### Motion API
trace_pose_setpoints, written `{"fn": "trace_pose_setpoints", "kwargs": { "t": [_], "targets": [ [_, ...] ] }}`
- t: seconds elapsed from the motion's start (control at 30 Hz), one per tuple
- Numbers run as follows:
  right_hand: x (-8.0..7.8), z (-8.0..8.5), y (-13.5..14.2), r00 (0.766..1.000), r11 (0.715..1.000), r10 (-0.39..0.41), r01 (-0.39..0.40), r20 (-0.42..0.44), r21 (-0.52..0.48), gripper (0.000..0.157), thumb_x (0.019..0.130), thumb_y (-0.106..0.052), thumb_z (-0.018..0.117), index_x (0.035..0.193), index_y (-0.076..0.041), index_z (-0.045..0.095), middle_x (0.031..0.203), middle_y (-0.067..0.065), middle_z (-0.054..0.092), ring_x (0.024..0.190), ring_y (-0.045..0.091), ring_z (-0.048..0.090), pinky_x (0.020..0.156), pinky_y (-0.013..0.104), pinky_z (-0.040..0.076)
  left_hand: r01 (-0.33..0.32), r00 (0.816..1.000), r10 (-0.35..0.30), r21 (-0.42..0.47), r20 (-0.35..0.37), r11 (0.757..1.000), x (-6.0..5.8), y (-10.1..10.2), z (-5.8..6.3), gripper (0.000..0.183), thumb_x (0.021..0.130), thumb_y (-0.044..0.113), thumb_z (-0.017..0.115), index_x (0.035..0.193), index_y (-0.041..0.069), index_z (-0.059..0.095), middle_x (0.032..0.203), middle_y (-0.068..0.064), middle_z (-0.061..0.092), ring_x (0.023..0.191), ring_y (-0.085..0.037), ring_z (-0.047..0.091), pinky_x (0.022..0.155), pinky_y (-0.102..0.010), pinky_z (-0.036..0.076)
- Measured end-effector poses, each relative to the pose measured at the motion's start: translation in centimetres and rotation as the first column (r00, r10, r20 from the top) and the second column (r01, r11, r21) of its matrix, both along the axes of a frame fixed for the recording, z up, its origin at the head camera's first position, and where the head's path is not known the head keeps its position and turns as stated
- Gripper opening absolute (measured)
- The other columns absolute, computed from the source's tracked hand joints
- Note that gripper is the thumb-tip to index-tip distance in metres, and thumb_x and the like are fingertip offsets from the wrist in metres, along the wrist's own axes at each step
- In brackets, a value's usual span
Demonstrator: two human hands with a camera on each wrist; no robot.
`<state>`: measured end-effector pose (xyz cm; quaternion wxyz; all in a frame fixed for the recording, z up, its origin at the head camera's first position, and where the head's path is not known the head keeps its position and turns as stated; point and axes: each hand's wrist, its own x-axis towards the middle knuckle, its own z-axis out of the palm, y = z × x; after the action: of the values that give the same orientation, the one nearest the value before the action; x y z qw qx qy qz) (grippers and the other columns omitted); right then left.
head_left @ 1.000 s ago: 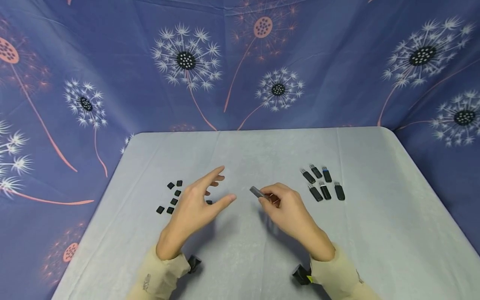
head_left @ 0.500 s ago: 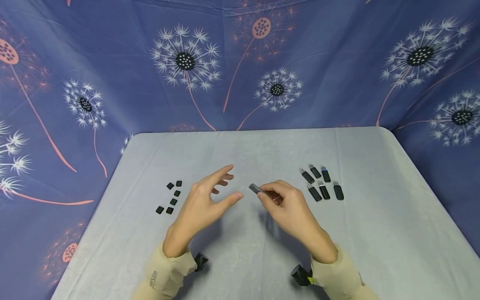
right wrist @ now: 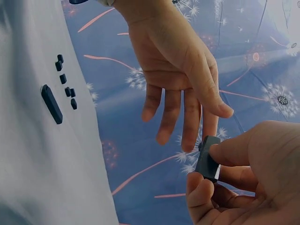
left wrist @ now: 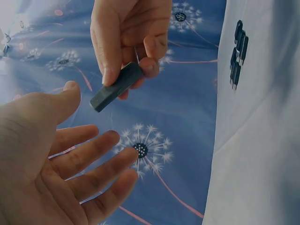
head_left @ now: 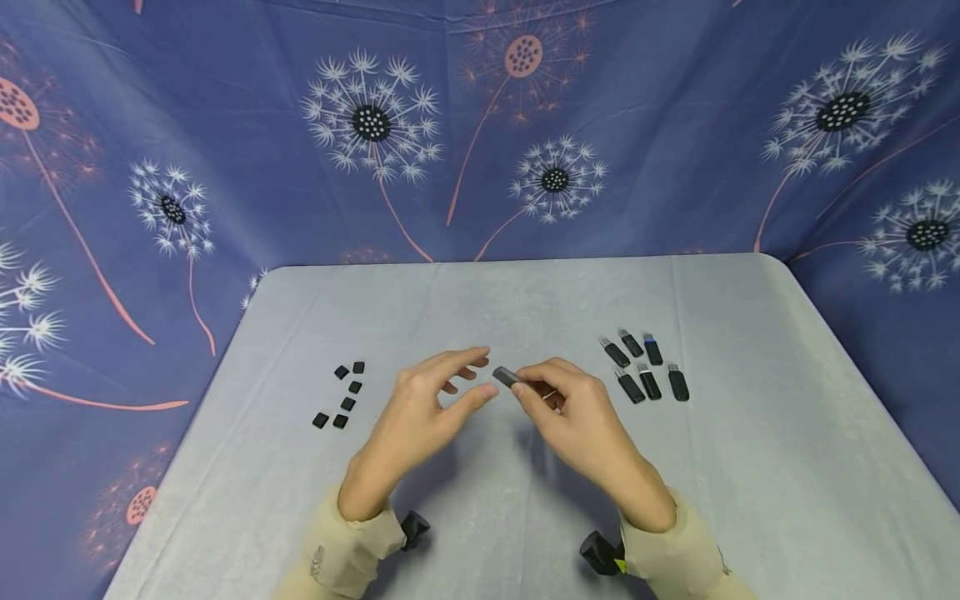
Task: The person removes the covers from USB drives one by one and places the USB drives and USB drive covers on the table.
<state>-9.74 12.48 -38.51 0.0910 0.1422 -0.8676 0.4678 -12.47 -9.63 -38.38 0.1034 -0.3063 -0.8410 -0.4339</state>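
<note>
My right hand pinches a dark USB stick between thumb and fingers, above the middle of the table. One end of the stick points at my left hand. That hand is raised with its fingers spread and holds nothing. In the left wrist view, the stick slants just beyond the left thumb and fingertips, apart from them. The right wrist view shows the right thumb on the stick's flat side. Whether a cap covers its plug I cannot tell.
Several small black caps lie at the left on the grey-covered table. Several USB sticks with bare metal plugs lie at the right. A longer black stick lies near the caps, hidden in the head view. Flowered blue cloth hangs behind.
My left hand has moved right, bringing its fingertips close to the held USB stick. The right hand has hardly moved, and the stick has shifted slightly left.
</note>
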Motion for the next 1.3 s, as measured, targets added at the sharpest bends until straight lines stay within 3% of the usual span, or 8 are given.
{"fn": "trace_pose_setpoints", "kwargs": {
  "t": [0.87,1.3],
  "targets": [
    [0.2,0.7,0.1,0.998,1.000,0.023,-0.024,-0.052,-0.012,0.010,0.098,-0.014,0.073,0.106,-0.015,0.079,0.095,-0.006,0.071,0.076,0.006,0.060,0.067,0.024,0.054,0.040,0.999,-0.040,0.019,-0.014,0.999,0.3,1.1,0.2,0.026,0.101,0.026,0.068,0.123,0.011,0.074,0.117,-0.001,0.074,0.099,-0.011,0.069,0.077,-0.034,0.060],
    [0.2,0.7,0.4,0.997,1.000,0.032,-0.031,-0.071,0.003,0.008,0.096,-0.012,0.074,0.101,-0.016,0.079,0.094,-0.008,0.069,0.075,0.005,0.060,0.065,0.023,0.054,0.037,0.998,-0.036,0.033,-0.049,0.999,0.4,1.5,0.3,0.015,0.098,0.024,0.072,0.107,0.013,0.078,0.100,0.003,0.076,0.091,-0.008,0.070,0.076,-0.029,0.059]
  ]
}}
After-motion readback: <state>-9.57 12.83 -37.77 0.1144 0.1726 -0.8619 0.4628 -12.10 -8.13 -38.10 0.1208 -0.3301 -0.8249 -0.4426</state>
